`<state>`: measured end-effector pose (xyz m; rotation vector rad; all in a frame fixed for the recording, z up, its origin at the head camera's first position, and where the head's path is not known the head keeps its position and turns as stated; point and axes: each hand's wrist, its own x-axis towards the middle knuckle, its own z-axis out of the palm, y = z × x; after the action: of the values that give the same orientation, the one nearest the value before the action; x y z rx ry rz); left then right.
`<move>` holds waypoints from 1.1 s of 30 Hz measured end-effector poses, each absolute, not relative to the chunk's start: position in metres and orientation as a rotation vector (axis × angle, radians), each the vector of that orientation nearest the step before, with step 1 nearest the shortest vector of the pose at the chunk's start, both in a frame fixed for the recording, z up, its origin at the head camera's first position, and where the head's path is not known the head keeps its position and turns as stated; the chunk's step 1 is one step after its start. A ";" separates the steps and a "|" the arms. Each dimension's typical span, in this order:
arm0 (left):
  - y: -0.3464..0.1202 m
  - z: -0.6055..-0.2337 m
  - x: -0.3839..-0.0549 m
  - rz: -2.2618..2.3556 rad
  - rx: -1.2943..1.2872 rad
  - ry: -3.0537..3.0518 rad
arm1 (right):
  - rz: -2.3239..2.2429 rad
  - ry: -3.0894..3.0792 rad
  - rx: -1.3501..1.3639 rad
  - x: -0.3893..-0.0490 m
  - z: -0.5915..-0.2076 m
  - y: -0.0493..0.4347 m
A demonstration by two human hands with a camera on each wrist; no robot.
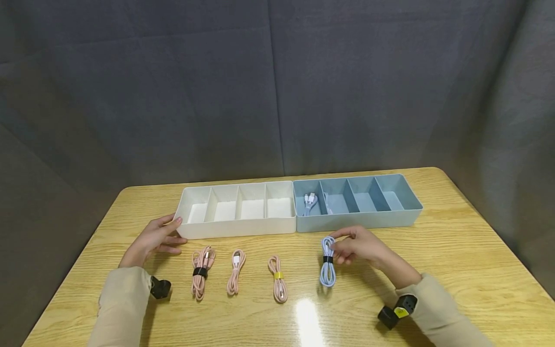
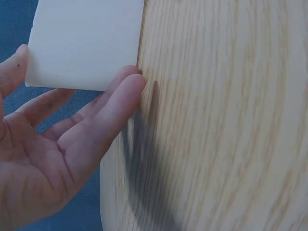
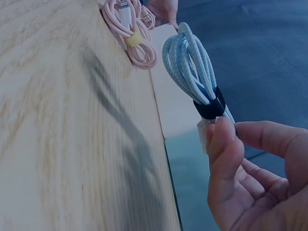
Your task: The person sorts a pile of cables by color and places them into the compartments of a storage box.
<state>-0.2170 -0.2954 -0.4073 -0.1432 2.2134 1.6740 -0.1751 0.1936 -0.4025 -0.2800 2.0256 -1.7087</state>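
Note:
My right hand point(image 1: 357, 248) pinches a coiled blue charging cable point(image 1: 327, 274), bound with a black strap, above the table in front of the blue box point(image 1: 360, 221). In the right wrist view the braided cable point(image 3: 185, 62) stands up from between thumb and fingers. At the left end of the white box point(image 1: 243, 229) rests my left hand point(image 1: 153, 238); its fingers are fairly straight and touch the end wall point(image 2: 84, 45). Pink cables lie coiled in front of the white box: one with a black strap point(image 1: 198, 284), one with a white plug point(image 1: 233, 282) and one with a yellow strap point(image 1: 276, 284).
Both boxes stand end to end, each split into several compartments. A light blue cable point(image 1: 310, 205) lies in the blue box's leftmost compartment, and a pale cable point(image 1: 327, 205) shows partly in the second. Behind the wooden table point(image 1: 208, 327) hangs a dark grey curtain point(image 1: 217, 96).

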 end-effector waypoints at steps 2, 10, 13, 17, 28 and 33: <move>-0.293 -0.405 -0.216 1.673 -0.147 2.223 | -1.714 2.023 -0.281 -0.175 -0.401 0.195; -0.291 -0.403 -0.214 1.659 -0.178 2.248 | -1.731 2.006 -0.253 -0.177 -0.397 0.202; -0.290 -0.403 -0.213 1.657 -0.167 2.251 | -1.736 2.014 -0.242 -0.179 -0.394 0.205; -0.290 -0.403 -0.213 1.657 -0.165 2.255 | -1.740 2.027 -0.238 -0.181 -0.388 0.208; -0.294 -0.406 -0.216 1.654 -0.154 2.235 | -1.758 2.036 -0.226 -0.185 -0.379 0.213; -0.290 -0.403 -0.214 1.661 -0.160 2.241 | -1.760 2.034 -0.230 -0.187 -0.376 0.215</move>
<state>-0.2139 -0.2903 -0.4028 -0.1598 2.2410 1.6608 -0.1874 0.2151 -0.3758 -0.2298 2.0341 -1.7601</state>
